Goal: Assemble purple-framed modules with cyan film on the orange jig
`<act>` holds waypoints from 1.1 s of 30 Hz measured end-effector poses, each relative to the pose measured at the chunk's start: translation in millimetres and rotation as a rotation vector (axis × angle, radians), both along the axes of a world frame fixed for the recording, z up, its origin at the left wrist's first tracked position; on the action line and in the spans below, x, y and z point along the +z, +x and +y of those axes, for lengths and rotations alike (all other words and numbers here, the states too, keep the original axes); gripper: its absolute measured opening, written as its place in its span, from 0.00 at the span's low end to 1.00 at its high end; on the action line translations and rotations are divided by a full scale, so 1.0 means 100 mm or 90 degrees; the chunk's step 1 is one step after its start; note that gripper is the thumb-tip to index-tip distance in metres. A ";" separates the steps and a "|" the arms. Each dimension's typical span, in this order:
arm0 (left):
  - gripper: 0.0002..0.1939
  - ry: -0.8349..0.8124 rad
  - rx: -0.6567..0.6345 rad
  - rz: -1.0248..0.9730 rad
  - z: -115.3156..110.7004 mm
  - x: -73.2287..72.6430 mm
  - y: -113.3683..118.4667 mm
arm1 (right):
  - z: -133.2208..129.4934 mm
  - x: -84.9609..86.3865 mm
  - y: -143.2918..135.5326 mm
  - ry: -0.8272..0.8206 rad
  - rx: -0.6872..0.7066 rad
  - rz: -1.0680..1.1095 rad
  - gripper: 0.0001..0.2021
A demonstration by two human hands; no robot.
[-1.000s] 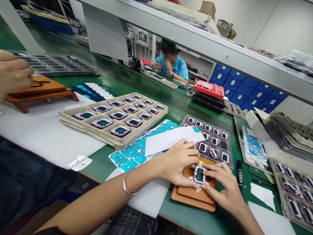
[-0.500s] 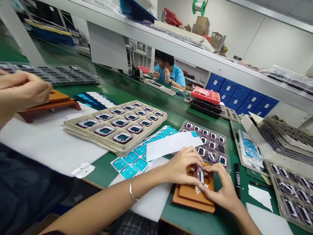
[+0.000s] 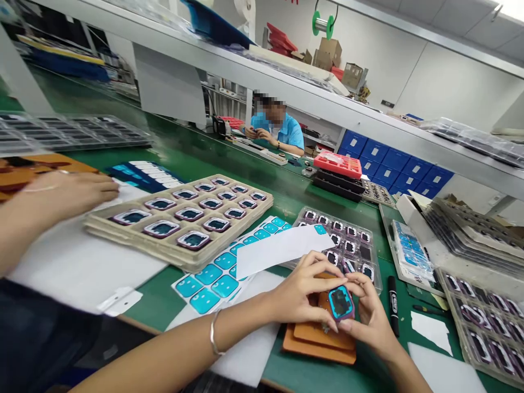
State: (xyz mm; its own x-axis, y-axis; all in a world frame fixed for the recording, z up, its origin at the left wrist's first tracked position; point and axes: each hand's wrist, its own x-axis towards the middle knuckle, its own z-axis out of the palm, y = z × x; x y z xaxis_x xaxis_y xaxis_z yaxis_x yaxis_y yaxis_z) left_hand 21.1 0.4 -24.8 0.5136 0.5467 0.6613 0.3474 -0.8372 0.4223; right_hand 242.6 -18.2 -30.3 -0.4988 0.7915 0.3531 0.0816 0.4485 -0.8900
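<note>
Case [image 3: 340,302], purple-sided with a bright blue rim round its dark face, is held up in two bare hands over the green counter [image 3: 290,188]. The left hand [image 3: 309,292] pinches it from nine o'clock, thumb at the lower corner and fingers along the top; the right hand [image 3: 370,316] has its thumb and fingers closed on the side at three. The case is tipped, its face toward the camera. Below it, at seven o'clock, lies an orange block [image 3: 315,341] — whether the two touch I cannot tell.

At twelve o'clock from the case sits a clear tray [image 3: 377,267] of similar cases. A white paper strip [image 3: 278,251] lies between ten and eleven, overlapping a sheet of blue stickers [image 3: 225,261] toward nine. Farther out at ten is a beige tray [image 3: 196,262] filled with more cases. A black marker [image 3: 393,305] lies at three.

Well off at ten, another person's hand [image 3: 77,191] reaches in; a co-worker in blue [image 3: 291,134] sits at eleven.
</note>
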 end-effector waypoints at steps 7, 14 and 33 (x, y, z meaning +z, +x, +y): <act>0.19 0.092 0.069 -0.074 0.08 0.06 -0.10 | 0.09 0.04 0.06 -0.019 -0.082 0.059 0.27; 0.17 -0.051 0.426 0.104 0.42 0.04 -0.34 | 0.77 0.08 0.62 0.284 -0.554 -0.303 0.28; 0.22 0.057 0.245 0.239 0.36 0.08 -0.29 | 0.68 0.14 0.36 0.515 -0.391 -0.263 0.18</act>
State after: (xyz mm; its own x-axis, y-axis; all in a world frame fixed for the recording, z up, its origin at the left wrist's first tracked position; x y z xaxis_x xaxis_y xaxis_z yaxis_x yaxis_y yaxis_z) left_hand -7.7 36.2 -16.4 0.4981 0.6914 0.5233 0.7489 -0.6472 0.1424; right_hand 278.5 49.5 -16.2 -0.2979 0.5552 0.7765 0.7154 0.6685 -0.2035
